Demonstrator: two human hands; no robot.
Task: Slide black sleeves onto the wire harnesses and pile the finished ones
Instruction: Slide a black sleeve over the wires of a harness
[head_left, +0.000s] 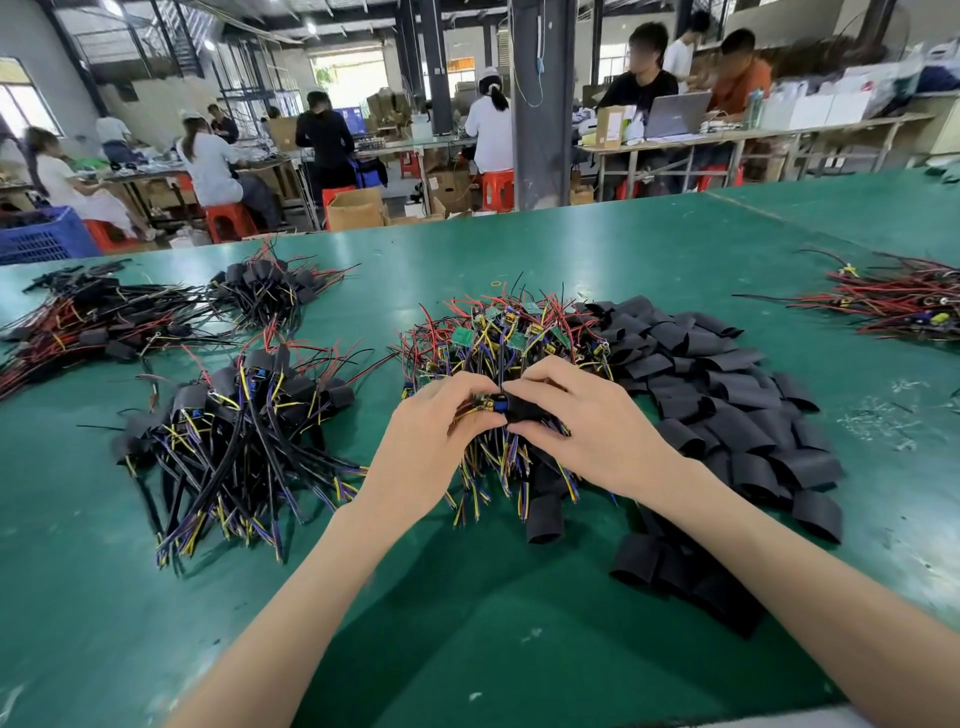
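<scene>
My left hand (434, 434) pinches one wire harness (488, 404) by its small circuit board end. My right hand (587, 415) pinches a black sleeve (524, 410) against that same end, so both hands meet over the middle pile. Under them lies the heap of unsleeved harnesses (511, 338) with green boards and red, yellow and blue wires. Loose black sleeves (727, 410) spread to the right of it. A pile of sleeved harnesses (244, 426) lies to the left.
The green table (467, 597) also carries more sleeved piles at the far left (93, 322) and back (270, 286), and a red-wire bundle (898, 306) at the far right. Wire scraps (883, 415) litter the right side. People work at benches beyond.
</scene>
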